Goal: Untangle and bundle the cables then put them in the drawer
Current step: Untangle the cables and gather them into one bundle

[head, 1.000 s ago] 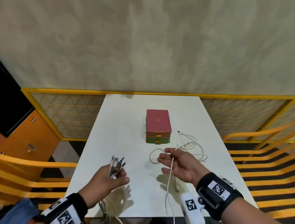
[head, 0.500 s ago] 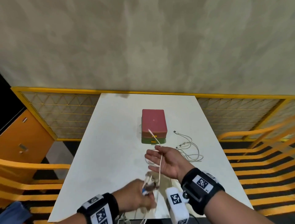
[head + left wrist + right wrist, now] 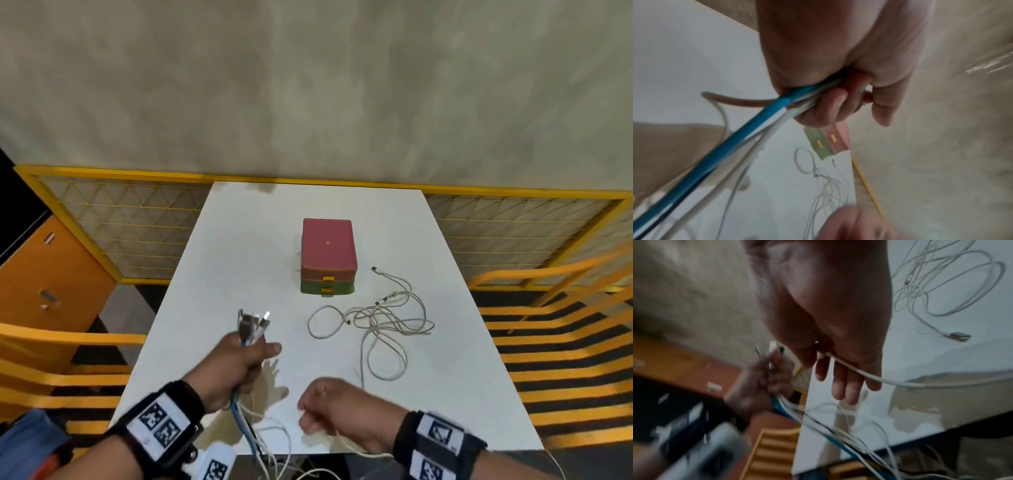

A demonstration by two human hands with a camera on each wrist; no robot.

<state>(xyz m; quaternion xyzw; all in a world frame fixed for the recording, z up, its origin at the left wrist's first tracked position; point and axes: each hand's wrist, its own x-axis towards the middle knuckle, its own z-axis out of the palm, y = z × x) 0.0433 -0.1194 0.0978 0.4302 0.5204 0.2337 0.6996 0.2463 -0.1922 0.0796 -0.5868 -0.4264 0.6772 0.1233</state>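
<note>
Since half a second ago, the left hand (image 3: pixel 230 368) has been raised away from the near table edge, and the right hand (image 3: pixel 337 409) has been drawn back from beside the drawer unit toward that edge, with its palm no longer turned up. The small stacked plastic drawer unit (image 3: pixel 328 257), with a red lid, a red drawer and a green drawer below it, each with a yellow handle, is seen closed at the middle of the white rectangular table (image 3: pixel 239 246).

A bundle of gathered cables (image 3: pixel 251 327), one thick blue and several thin white, is gripped in the closed left fist in front of the drawer unit and to its left; the plugs stand up above the fist, while the tails hang down past the near table edge. In the left wrist view the fingers (image 3: pixel 830 105) are seen curled around the blue cable and the white ones.

A single thin white cable (image 3: pixel 859 371) is held by the right hand, nearer than the drawer unit and a little to its right; it passes between thumb and palm, with the fingers (image 3: pixel 846 386) only loosely bent.

A loose tangle of thin white cables (image 3: pixel 380 318) lies on the table just in front of the drawer unit and to its right, untouched by either hand.
</note>
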